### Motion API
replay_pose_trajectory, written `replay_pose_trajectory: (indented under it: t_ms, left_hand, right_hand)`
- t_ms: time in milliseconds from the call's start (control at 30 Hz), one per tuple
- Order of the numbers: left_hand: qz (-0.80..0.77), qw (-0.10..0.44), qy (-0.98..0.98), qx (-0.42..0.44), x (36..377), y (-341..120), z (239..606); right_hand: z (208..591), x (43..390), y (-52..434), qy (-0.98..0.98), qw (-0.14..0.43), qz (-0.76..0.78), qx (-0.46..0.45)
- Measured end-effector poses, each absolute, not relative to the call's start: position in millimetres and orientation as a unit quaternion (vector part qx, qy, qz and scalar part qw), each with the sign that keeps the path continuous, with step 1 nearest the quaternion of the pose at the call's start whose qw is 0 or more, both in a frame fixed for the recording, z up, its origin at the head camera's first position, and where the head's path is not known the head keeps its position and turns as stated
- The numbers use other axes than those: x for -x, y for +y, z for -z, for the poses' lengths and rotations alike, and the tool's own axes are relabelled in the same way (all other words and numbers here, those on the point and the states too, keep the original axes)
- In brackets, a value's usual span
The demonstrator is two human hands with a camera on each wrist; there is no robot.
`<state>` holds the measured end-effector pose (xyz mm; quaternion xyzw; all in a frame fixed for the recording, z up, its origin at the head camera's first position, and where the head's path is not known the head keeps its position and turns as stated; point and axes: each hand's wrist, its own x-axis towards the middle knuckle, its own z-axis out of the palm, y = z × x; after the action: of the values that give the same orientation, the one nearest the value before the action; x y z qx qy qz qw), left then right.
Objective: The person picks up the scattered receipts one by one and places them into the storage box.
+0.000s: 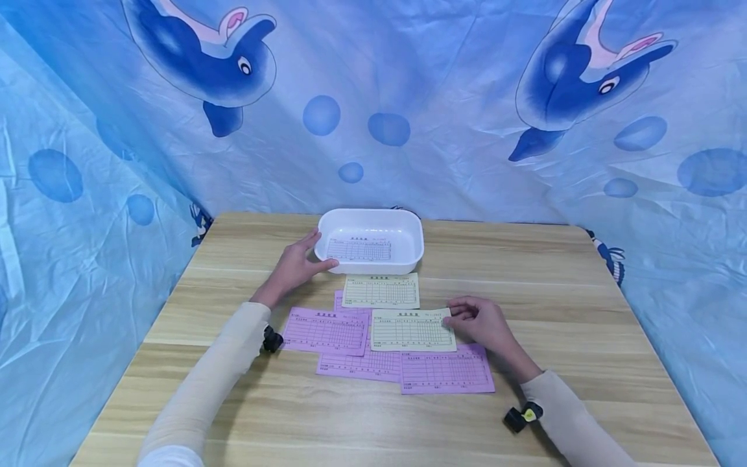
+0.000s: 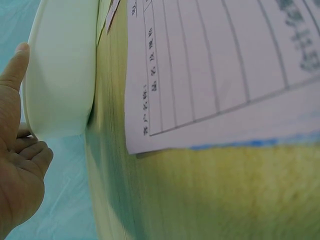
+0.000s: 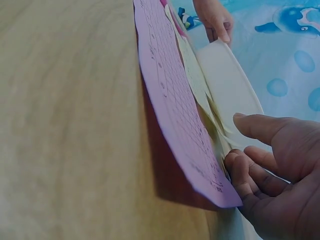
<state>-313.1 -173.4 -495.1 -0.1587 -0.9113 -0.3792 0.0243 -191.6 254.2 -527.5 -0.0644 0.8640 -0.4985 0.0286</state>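
A white tray stands at the back middle of the wooden table, and a white printed slip lies in it. My left hand rests against the tray's left front corner, with fingers along the wall and the thumb straight. Two yellow slips and several purple slips lie overlapping in front of the tray. The curled fingers of my right hand pinch the right edge of the nearer yellow slip. In the right wrist view the thumb hovers above the fingertips.
A blue dolphin-print cloth hangs behind the table and down both sides. Bare wood lies left, right and in front of the slips. A purple slip is seen edge-on in the right wrist view, with the tray beyond it.
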Motion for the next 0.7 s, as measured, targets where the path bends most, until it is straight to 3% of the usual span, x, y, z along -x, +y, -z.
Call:
replay_pose_trajectory:
  t_ms: [700]
  left_hand:
    - [0.38, 0.02, -0.911, 0.159, 315.2, -175.2, 495.1]
  right_hand:
    - [521.9, 192.0, 249.9, 0.878, 0.034, 0.473, 0.063]
